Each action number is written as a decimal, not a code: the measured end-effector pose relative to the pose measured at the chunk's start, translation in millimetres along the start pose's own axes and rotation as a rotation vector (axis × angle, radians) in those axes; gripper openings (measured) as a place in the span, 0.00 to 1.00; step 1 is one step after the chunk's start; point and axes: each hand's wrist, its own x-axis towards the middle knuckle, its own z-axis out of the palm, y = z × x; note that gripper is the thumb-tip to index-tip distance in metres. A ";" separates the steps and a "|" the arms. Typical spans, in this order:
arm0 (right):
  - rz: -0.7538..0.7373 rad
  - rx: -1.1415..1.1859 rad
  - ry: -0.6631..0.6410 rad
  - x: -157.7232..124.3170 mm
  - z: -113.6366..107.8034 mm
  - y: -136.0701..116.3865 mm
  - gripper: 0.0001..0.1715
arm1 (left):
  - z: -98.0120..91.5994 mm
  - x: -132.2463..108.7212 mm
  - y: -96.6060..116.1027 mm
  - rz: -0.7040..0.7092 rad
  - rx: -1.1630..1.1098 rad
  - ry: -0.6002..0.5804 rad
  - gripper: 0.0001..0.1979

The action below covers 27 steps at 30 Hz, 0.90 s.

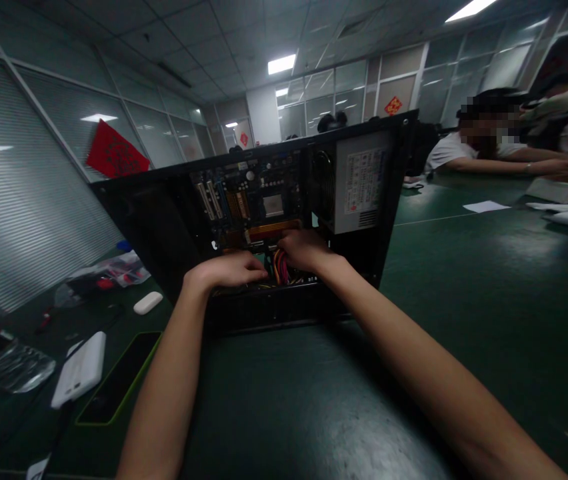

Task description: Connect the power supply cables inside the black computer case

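A black computer case (274, 310) stands open towards me on the green table. My left hand (229, 268) reaches into its lower middle. Its thumb and fingers are drawn together near the dark cables there; what lies between the fingertips is hidden. My right hand (304, 248) is inside just to the right, its fingers closed at a bundle of coloured wires (281, 268). Above both hands sits the motherboard (274, 183) with a silver heatsink (273, 205). The power supply (361, 183), with a white label and a fan grille, fills the upper right corner.
At left on the table (464, 320) are a water bottle (11, 360), a white power bank (80, 370), a green-edged black phone-like slab (120, 380), a white earbud case (148, 303) and plastic bags (104, 277). Paper (487, 207) and a seated person (484, 147) are at right.
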 end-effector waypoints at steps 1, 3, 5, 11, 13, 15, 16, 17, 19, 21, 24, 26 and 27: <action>0.016 0.000 -0.032 0.6 1.7 0.2 0.17 | 0.2 1.0 -0.9 0.022 0.004 0.041 0.17; 0.047 0.003 -0.088 1.7 4.5 0.6 0.18 | 1.9 4.5 -3.0 0.068 0.004 0.136 0.15; 0.061 0.008 -0.115 2.5 6.2 1.0 0.18 | 6.0 10.8 -6.2 0.083 0.023 0.248 0.15; -0.017 0.051 -0.069 2.2 7.6 3.3 0.21 | 23.6 38.2 -16.1 0.128 0.125 0.482 0.15; -0.026 0.064 -0.048 1.9 8.3 4.4 0.21 | 26.4 43.6 -16.2 0.122 0.161 0.514 0.14; -0.026 0.078 -0.028 1.9 9.0 5.7 0.20 | 26.9 45.6 -15.0 0.117 0.192 0.535 0.13; -0.024 0.085 -0.019 2.0 9.2 6.4 0.19 | 26.5 45.6 -14.3 0.123 0.202 0.546 0.13; -0.020 0.094 -0.011 2.3 9.3 7.1 0.19 | 25.8 45.2 -13.6 0.132 0.207 0.556 0.13; -0.014 0.114 -0.004 3.4 9.4 8.6 0.19 | 23.9 43.8 -12.6 0.149 0.212 0.578 0.13; -0.009 0.139 -0.007 5.1 9.5 10.0 0.19 | 21.8 42.2 -11.4 0.160 0.212 0.595 0.13; 0.007 0.179 -0.020 8.1 9.7 11.1 0.19 | 19.2 39.4 -8.8 0.166 0.204 0.616 0.12; 0.024 0.207 -0.023 9.4 8.7 11.1 0.20 | 17.8 37.1 -6.4 0.168 0.209 0.644 0.10; 0.035 0.222 -0.018 9.7 7.6 10.8 0.21 | 17.1 35.8 -5.1 0.166 0.218 0.670 0.11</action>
